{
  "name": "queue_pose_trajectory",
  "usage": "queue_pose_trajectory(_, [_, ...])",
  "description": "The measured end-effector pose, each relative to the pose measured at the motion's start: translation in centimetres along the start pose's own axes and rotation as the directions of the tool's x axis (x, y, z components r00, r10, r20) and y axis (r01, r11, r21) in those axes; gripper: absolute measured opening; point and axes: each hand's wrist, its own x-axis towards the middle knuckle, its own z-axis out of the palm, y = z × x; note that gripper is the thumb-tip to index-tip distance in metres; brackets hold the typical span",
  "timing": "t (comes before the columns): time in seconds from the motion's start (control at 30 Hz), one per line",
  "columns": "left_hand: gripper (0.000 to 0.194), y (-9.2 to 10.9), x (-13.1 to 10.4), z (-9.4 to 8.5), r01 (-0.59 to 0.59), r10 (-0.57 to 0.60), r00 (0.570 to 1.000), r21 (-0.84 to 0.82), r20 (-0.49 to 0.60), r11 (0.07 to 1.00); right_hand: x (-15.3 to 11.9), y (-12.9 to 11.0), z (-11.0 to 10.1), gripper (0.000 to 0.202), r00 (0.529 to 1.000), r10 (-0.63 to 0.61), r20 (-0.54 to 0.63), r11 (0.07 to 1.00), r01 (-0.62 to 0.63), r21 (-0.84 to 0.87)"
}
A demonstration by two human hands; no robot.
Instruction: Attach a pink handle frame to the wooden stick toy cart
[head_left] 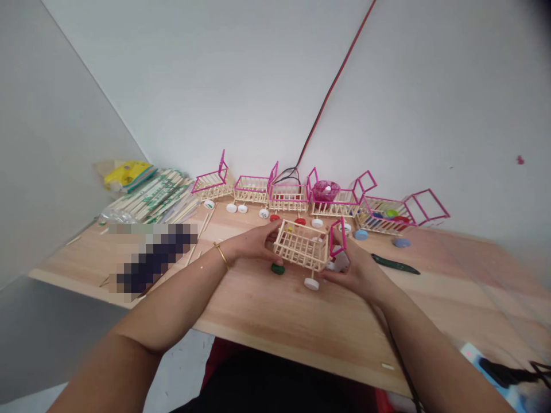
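Between my two hands is a small cart (302,246) built of pale wooden sticks, with a pink handle frame (338,238) at its right end. My left hand (253,244) grips its left end, thumb low and fingers behind. At the handle end, my right hand (357,269) closes on the cart, its fingers partly hidden. A white bottle-cap wheel (311,284) hangs at the cart's lower right, and a green cap wheel (278,268) shows at the lower left. Something whitish beside my right fingers is too unclear to name.
Behind, several similar carts with pink trim (289,198) line the wall; one holds a pink bowl (326,191). At left lie stick bundles (157,195), a yellow packet (129,174) and a blurred dark patch. A dark green knife-like tool (395,264) lies right. A cable runs along the wall.
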Motion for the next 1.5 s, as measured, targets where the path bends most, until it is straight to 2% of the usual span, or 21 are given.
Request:
queue_pose_trajectory(0.13, [0.082, 0.1, 0.0, 0.1, 0.007, -0.007, 1.0, 0.005, -0.003, 1.0, 0.0, -0.2, -0.1, 0.087, 1.0, 0.015, 0.01, 1.0, -0.015, 0.002])
queue_pose_trajectory(0.3, [0.082, 0.3, -0.1, 0.2, 0.007, -0.006, 1.0, 0.014, -0.017, 1.0, 0.1, -0.7, -0.3, 0.076, 1.0, -0.019, 0.015, 0.999, 0.019, 0.027])
queue_pose_trajectory(0.63, [0.075, 0.1, 0.1, 0.4, -0.03, 0.031, 0.998, 0.014, -0.057, 0.999, -0.1, 0.0, 0.0, 0.087, 0.999, 0.001, -0.034, 1.0, -0.001, 0.006])
queue_pose_trajectory(0.83, [0.073, 0.2, 0.1, 0.5, -0.013, 0.015, 0.997, 0.029, -0.074, 0.999, 0.1, -0.5, -0.2, 0.085, 1.0, -0.007, -0.016, 1.0, 0.007, 0.019])
queue_pose_trajectory(1.03, [0.073, 0.2, 0.0, 0.5, -0.024, 0.026, 0.997, 0.034, -0.071, 0.999, -0.1, 0.2, 0.1, 0.092, 1.0, 0.014, -0.018, 1.0, -0.014, -0.014])
queue_pose_trajectory(1.2, [0.065, 0.4, -0.1, 0.5, -0.019, 0.019, 0.998, 0.0, -0.055, 1.0, -0.1, 0.1, 0.0, 0.085, 1.0, -0.015, 0.019, 1.0, 0.016, -0.018])
queue_pose_trajectory(1.33, [0.066, 0.3, -0.1, 0.4, -0.018, 0.017, 0.999, -0.027, -0.038, 0.999, 0.0, -0.3, -0.2, 0.081, 0.999, -0.016, 0.034, 1.0, 0.016, -0.003])
queue_pose_trajectory(1.5, [0.069, 0.1, 0.1, 0.3, -0.021, 0.021, 0.999, -0.001, -0.043, 1.0, 0.0, 0.0, -0.1, 0.088, 0.999, -0.022, 0.032, 1.0, 0.022, -0.009])
